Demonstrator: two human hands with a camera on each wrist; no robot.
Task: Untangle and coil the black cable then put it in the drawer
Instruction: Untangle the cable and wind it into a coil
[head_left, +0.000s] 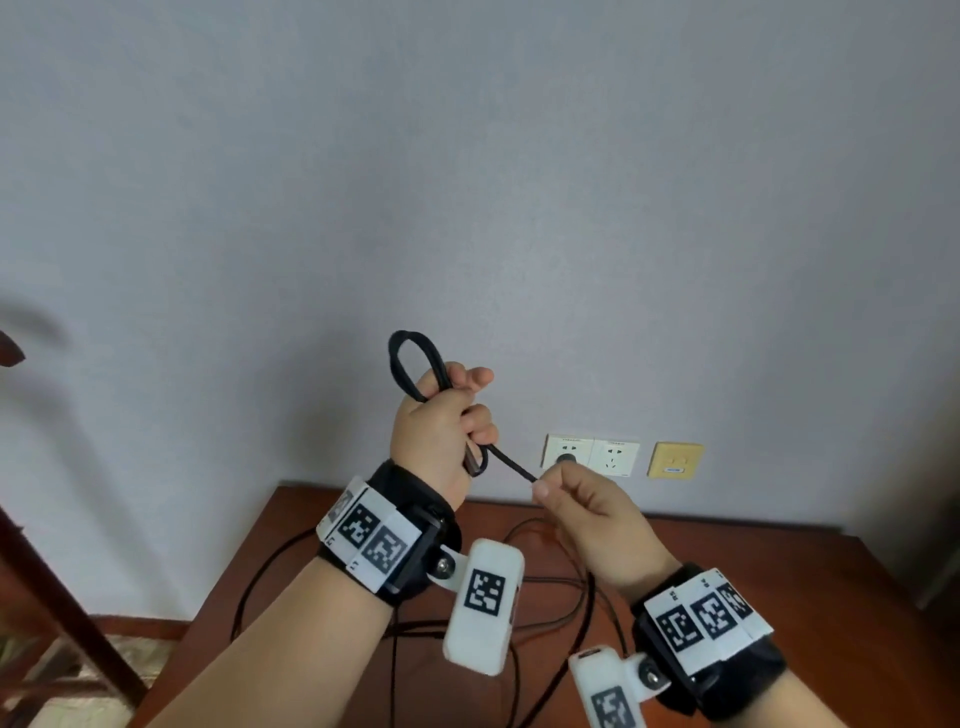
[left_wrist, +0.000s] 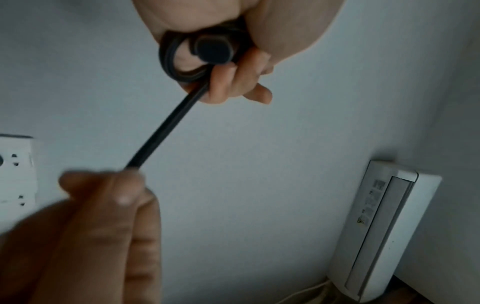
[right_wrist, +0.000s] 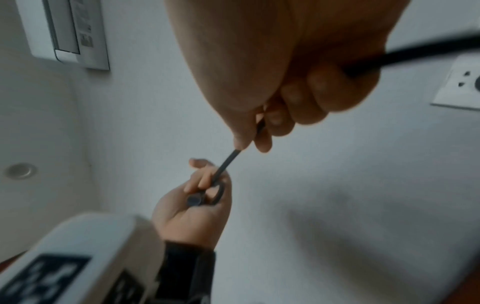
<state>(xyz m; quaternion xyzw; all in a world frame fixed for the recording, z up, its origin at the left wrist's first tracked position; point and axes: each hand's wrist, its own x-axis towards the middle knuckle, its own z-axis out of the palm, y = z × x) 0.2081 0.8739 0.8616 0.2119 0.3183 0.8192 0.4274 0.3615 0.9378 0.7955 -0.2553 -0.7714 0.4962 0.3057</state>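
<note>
My left hand (head_left: 447, 415) is raised in front of the wall and grips coiled loops of the black cable (head_left: 410, 364), with a loop standing up above the fist and the plug end (left_wrist: 211, 50) tucked in the palm. A taut stretch of cable (left_wrist: 161, 127) runs down to my right hand (head_left: 576, 499), which pinches it between thumb and fingers. In the right wrist view the cable (right_wrist: 228, 162) passes through the right fist and out behind it. The rest of the cable (head_left: 524, 618) lies in loose loops on the wooden table (head_left: 779, 571). No drawer is in view.
White wall sockets (head_left: 589, 454) and a yellow plate (head_left: 674, 459) sit on the wall just above the table's back edge. A wall-mounted air conditioner (left_wrist: 376, 226) shows in the wrist views. A dark wooden chair frame (head_left: 47, 582) stands at the left.
</note>
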